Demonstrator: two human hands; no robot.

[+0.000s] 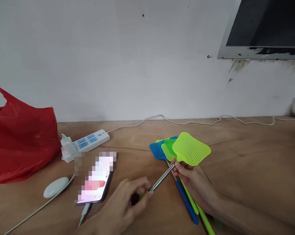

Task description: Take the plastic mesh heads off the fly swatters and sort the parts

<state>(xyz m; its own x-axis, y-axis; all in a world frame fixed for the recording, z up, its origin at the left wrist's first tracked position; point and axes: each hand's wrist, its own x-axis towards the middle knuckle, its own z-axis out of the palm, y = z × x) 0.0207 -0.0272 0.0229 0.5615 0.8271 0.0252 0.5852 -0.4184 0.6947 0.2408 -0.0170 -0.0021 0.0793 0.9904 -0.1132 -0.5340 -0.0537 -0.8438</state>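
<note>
A yellow-green fly swatter [191,150] with a metal telescopic rod is held above the wooden table [247,156]. My left hand [127,204] is closed around the rod's lower handle end. My right hand [193,182] pinches the rod's top, just below the mesh head. Under the held swatter, several more swatters [165,148] in blue, green and yellow lie stacked on the table, their handles [188,202] running toward me beneath my right wrist.
A phone [95,184] with a lit screen lies left of my left hand, its cable trailing to the front edge. Behind it are a white power strip [85,143], a white oval object [56,187] and a red plastic bag [20,140]. A white cord runs along the wall.
</note>
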